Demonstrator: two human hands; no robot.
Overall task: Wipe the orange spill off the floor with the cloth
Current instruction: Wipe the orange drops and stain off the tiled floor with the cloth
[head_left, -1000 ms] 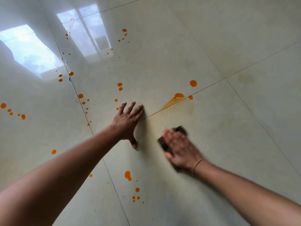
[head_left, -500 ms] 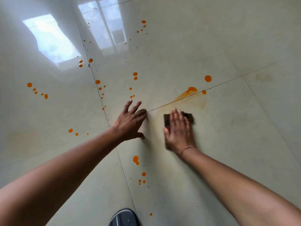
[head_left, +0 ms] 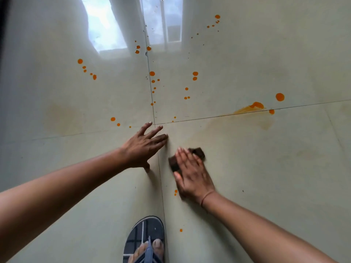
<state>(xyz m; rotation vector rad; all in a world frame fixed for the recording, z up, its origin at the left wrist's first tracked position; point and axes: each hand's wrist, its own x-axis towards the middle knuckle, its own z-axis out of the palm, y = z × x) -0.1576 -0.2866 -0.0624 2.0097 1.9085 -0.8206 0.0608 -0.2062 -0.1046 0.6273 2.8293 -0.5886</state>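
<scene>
Wiping underway: my right hand (head_left: pixel 191 175) presses flat, fingers straight, on the dark brown folded cloth (head_left: pixel 198 151); my left hand (head_left: pixel 142 148), spread, braces beside it; next, the smeared orange puddle (head_left: pixel 256 105) beyond the cloth.

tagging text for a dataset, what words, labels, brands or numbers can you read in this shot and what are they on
None: no readable text anywhere in this view.
The sandal shows only a checked pattern, no brand.
The cloth under the right hand is plain and dark.
The floor bears only orange drops and window reflections.
</scene>
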